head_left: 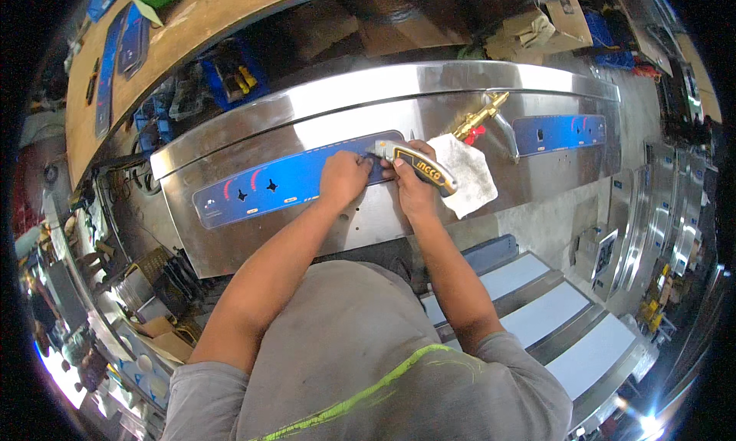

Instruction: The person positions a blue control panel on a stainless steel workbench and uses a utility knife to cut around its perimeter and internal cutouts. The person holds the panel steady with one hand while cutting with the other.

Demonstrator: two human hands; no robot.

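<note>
My right hand (415,192) is closed around a utility knife (420,167) with a grey and black body and yellow markings. The knife's nose points left, over the right part of a long blue control panel overlay (303,172) on a stainless steel front (218,249). Beside that nose, my left hand (343,179) rests on the overlay with its fingers pinched together. What the left fingers hold, if anything, is hidden. Dark cutouts and red curved marks show toward the overlay's left end. A stained white cloth (473,184) lies just right of my right hand.
A brass valve fitting (477,119) with a red handle sits beyond the cloth. Farther right is a smaller blue panel (566,134). A wooden bench (230,11) curves along the back. Long white-topped panels (548,322) lie at lower right.
</note>
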